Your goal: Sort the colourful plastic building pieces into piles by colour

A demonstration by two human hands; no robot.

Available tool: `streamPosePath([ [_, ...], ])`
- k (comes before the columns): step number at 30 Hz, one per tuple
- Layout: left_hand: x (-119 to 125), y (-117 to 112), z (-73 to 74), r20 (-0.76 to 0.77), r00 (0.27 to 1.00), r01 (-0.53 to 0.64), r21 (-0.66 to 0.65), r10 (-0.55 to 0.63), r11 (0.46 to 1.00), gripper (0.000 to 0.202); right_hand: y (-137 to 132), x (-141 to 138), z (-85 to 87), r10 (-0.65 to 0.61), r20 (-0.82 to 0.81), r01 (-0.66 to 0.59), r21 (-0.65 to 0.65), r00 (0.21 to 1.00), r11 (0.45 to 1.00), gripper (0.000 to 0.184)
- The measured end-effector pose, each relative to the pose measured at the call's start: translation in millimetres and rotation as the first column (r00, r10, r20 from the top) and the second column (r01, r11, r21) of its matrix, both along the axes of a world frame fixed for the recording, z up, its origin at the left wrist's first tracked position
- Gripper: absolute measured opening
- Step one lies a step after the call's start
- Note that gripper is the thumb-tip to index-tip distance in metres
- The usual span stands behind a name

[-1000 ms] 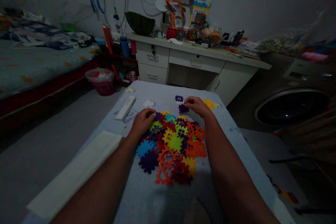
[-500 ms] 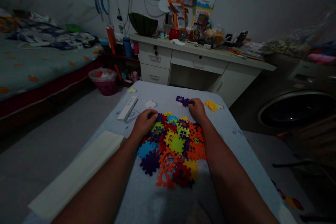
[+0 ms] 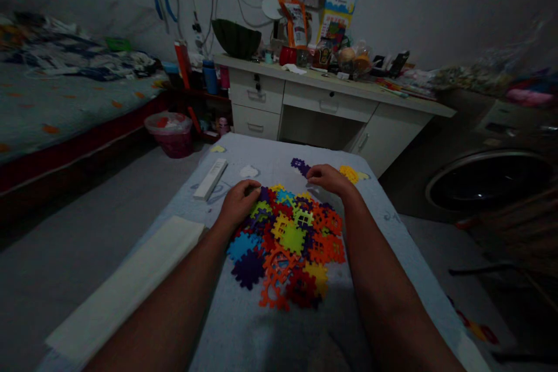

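A heap of colourful flat plastic interlocking pieces with toothed edges [image 3: 292, 238] lies in the middle of the table. My left hand [image 3: 239, 203] rests at the heap's far left edge, beside a dark purple piece [image 3: 264, 194]. Its thumb and fingers are curled together; what they hold, if anything, is hidden. Beyond the heap, purple interlocking pieces [image 3: 299, 165] lie joined in a short strip, one with window-like openings. My right hand [image 3: 330, 179] has its fingertips closed at the near right end of this strip.
The cloth-covered table [image 3: 270, 154] also bears a long white box [image 3: 210, 179], a folded pale sheet [image 3: 131, 285] and yellow pieces [image 3: 349, 174] at far right. A cluttered desk [image 3: 305, 90] stands beyond, with a washing machine [image 3: 462, 151] on the right and a bin [image 3: 169, 133] on the left.
My right hand has turned and shifted slightly left and nearer, its fingertips now at the near end of the purple strip. My left hand stays at the heap's edge.
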State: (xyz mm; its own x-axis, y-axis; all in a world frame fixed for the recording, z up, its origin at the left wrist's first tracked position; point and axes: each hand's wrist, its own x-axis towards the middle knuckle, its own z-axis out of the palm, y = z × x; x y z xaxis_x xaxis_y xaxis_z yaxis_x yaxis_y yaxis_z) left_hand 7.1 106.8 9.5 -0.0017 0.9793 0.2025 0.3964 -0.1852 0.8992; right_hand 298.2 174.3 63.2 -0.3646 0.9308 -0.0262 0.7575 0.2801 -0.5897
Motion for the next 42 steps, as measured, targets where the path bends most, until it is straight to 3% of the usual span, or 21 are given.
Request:
streamPosePath([
  [3, 0, 1, -0.6, 0.002, 1.000, 0.003, 0.006, -0.003, 1.000, 0.030, -12, -12, 20.2, 0.205, -0.026, -0.206, -0.182, 0.978, 0.961, 0.012],
  [5, -1, 1, -1.1, -0.005, 1.000, 0.001, 0.015, -0.001, 1.000, 0.029, -19, -21, 29.3, 0.259, 0.036, -0.245, -0.226, 0.965, 0.943, 0.010],
  [12, -1, 1, -1.6, -0.001, 1.000, 0.005, -0.002, -0.005, 1.000, 0.029, -32, -42, 37.2, 0.221, 0.319, -0.133, -0.276, 0.921, 0.952, 0.012],
  [18, -1, 2, -5.0, 0.012, 1.000, 0.010, 0.014, -0.011, 1.000, 0.030, -37, -47, 40.8, 0.215, 0.343, -0.117, -0.286, 0.915, 0.951, 0.013],
  [24, -2, 3, -6.1, -0.002, 1.000, -0.003, 0.007, 0.003, 1.000, 0.030, -31, -35, 37.1, 0.184, 0.180, -0.135, -0.250, 0.966, 0.959, 0.013],
  [27, -1, 3, -5.8, 0.005, 1.000, -0.010, 0.011, 0.010, 1.000, 0.029, -27, -26, 34.1, 0.189, -0.011, -0.185, -0.261, 0.982, 0.947, 0.016],
  [31, -1, 2, -3.5, -0.020, 1.000, -0.009, 0.020, 0.010, 1.000, 0.029, -25, -12, 34.1, 0.153, -0.308, -0.233, -0.242, 0.939, 0.942, 0.025],
  [33, -1, 2, -2.6, -0.024, 1.000, -0.006, 0.019, 0.007, 1.000, 0.030, -22, -5, 31.6, 0.068, -0.427, -0.164, -0.193, 0.902, 0.967, 0.024],
  [36, -1, 1, -1.7, -0.015, 1.000, 0.003, 0.009, -0.003, 1.000, 0.030, -13, 3, 19.2, -0.175, -0.575, 0.121, -0.131, 0.799, 0.984, 0.023],
  [39, 1, -1, 0.2, -0.016, 1.000, -0.001, -0.001, 0.001, 1.000, 0.030, -1, 6, -1.3, -0.407, -0.674, 0.412, -0.165, 0.616, 0.896, 0.023],
  [42, 2, -2, 2.9, -0.015, 1.000, -0.011, -0.012, 0.011, 1.000, 0.029, 8, 6, -20.8, -0.525, -0.700, 0.527, -0.246, 0.484, 0.814, 0.025],
])
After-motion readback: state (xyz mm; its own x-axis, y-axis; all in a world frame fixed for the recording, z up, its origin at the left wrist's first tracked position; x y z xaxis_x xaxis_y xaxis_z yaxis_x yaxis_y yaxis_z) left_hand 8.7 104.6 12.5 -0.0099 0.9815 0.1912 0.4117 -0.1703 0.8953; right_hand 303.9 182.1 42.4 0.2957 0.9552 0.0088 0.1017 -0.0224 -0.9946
